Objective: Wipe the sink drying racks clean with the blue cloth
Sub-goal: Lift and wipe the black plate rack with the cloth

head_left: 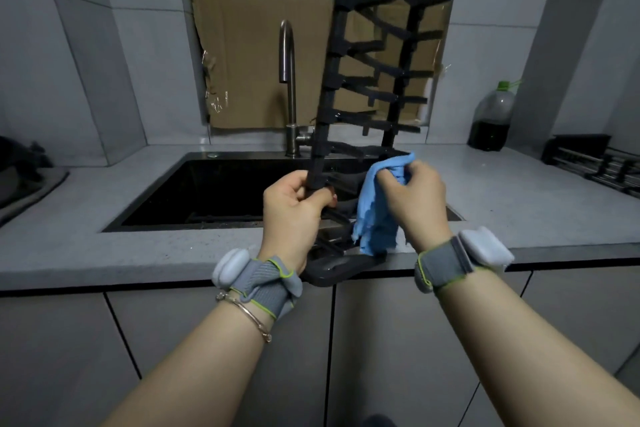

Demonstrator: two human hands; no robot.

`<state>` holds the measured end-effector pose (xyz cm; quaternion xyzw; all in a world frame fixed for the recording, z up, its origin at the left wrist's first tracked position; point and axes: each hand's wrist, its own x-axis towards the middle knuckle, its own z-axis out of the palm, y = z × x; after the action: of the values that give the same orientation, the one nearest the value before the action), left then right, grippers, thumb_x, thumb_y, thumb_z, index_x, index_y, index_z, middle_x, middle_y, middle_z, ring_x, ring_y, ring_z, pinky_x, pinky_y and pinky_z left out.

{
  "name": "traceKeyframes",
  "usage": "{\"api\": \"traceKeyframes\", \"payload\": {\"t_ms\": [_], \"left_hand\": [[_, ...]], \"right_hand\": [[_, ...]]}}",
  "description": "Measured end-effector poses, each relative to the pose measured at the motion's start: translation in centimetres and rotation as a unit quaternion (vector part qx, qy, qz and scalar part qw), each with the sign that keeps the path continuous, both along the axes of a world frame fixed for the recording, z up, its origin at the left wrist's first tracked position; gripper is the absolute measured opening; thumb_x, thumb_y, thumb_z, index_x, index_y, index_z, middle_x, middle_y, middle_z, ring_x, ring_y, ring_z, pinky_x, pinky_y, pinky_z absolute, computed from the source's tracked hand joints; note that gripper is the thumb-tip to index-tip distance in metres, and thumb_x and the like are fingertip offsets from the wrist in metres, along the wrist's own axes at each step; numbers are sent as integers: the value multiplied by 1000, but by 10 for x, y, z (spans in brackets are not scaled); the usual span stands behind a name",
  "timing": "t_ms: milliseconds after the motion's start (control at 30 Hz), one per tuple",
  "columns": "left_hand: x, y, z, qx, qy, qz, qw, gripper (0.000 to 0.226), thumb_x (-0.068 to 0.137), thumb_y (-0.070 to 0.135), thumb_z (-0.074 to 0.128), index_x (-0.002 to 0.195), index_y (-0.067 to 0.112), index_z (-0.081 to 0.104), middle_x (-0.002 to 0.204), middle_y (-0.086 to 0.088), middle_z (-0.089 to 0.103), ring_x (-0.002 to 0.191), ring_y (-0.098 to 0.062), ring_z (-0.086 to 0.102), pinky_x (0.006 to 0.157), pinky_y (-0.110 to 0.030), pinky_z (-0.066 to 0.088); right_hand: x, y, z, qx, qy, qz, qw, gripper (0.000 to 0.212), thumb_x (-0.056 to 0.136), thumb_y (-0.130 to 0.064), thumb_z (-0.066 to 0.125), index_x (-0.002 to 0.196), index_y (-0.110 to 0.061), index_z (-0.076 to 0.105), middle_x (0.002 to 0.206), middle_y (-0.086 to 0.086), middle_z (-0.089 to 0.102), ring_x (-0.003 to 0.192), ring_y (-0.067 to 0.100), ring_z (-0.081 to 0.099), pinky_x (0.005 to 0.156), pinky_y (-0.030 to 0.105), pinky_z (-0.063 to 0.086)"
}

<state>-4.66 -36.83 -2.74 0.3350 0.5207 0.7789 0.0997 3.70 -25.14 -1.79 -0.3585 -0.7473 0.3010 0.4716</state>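
a: where's the drying rack (374,55)?

b: held up on end over the sink (214,184), near its right side. it leans a little to the right, and its top runs out of view in front of the cardboard (256,55) that covers the window.

a: who's holding it?

b: the left hand (294,208). its fingers and thumb are curled tight round the bottom of the rack's left rail, above the sink's front edge.

a: and the blue cloth (375,215)?

b: bunched in the right hand (414,198), whose fingers are closed round the upper part. the rest hangs down towards the countertop's (138,246) front edge. it sits just beside the lower right end of the rack. i can't tell whether it touches the bars.

a: anything under the hands?

b: a dark flat piece (343,267) lies across the sink's front rim and juts over the countertop's front edge. it looks like another rack or tray, but it's partly hidden.

a: what else is around?

b: a curved metal faucet (289,80) at the sink's back edge, just left of the rack. a plastic bottle (491,118) of dark liquid with a green cap stands at the countertop's back right. a second dark rack (595,163) lies at the right edge. both wrists wear grey bands, and the left one has a thin bracelet (249,312) as well.
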Motion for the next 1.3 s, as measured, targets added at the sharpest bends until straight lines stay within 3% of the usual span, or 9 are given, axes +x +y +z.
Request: {"api": "traceKeyframes", "payload": {"t_ms": [100, 233, 433, 633, 800, 933, 1100, 1233, 1300], "left_hand": [[1, 0, -4, -20, 18, 12, 1000, 26, 76, -16, 58, 64, 7, 63, 52, 1, 62, 56, -14, 57, 64, -31, 49], [-4, -4, -6, -15, -4, -4, 1000, 4, 69, 3, 58, 70, 1, 60, 66, -15, 61, 69, -25, 57, 70, -38, 47], [-8, 4, 31, -27, 39, -14, 999, 8, 95, 29, 53, 88, 24, 52, 81, 4, 63, 80, -14, 63, 61, -30, 53], [-14, 1, 50, -32, 150, 58, 987, 28, 98, 29, 47, 73, 19, 53, 69, -1, 66, 40, -12, 53, 45, -25, 46], [-15, 1, 47, 8, 129, 105, 986, 29, 99, 28, 46, 72, 20, 52, 70, 0, 66, 36, -6, 47, 40, -20, 40], [-10, 4, 48, 18, 103, 94, 990, 28, 99, 27, 45, 73, 20, 50, 73, -4, 66, 32, -3, 44, 36, -15, 35], [-4, 8, 53, 3, 140, 79, 987, 27, 97, 27, 49, 71, 22, 53, 70, 1, 67, 40, 1, 47, 45, -22, 40], [-17, 13, 65, 2, 145, 90, 985, 27, 97, 30, 50, 72, 24, 57, 67, 1, 68, 49, -3, 54, 52, -25, 40], [-21, 18, 72, 3, 144, 93, 985, 28, 97, 31, 50, 71, 24, 57, 67, 1, 68, 45, 0, 51, 52, -26, 39]], "right_hand": [[-2, 6, -1, -15, -43, -31, 998, 36, 85, -15, 58, 54, -10, 40, 55, 0, 41, 64, 22, 42, 58, 26, 27], [2, 7, -8, 19, -22, -13, 999, 21, 85, -9, 54, 67, 2, 53, 61, 6, 52, 64, 21, 46, 53, 30, 25], [2, -4, -24, 82, 19, -26, 996, 14, 84, -5, 52, 75, 6, 55, 64, 10, 56, 64, 25, 49, 58, 31, 32], [4, -11, -27, 61, 73, 44, 995, 15, 84, 0, 47, 75, -6, 57, 56, -3, 46, 49, 6, 40, 51, 16, 32], [18, 0, -14, -61, 290, -17, 955, 13, 90, -6, 46, 84, -14, 53, 76, 2, 55, 73, 15, 50, 69, 31, 43], [10, -12, -2, -38, 73, 123, 989, 5, 87, -14, 55, 87, -12, 51, 76, -6, 55, 67, 5, 51, 58, 14, 41], [-2, -5, 13, 33, -76, -22, 996, 17, 91, -19, 51, 81, -7, 48, 79, 4, 51, 75, 19, 44, 60, 23, 25], [2, -2, 15, 80, -12, 19, 997, 16, 90, -10, 49, 79, 1, 56, 71, 6, 53, 67, 19, 45, 55, 26, 23], [0, 2, 12, 15, 105, 20, 994, 16, 88, -5, 48, 76, 0, 58, 67, 5, 53, 67, 17, 48, 57, 25, 33]]}}
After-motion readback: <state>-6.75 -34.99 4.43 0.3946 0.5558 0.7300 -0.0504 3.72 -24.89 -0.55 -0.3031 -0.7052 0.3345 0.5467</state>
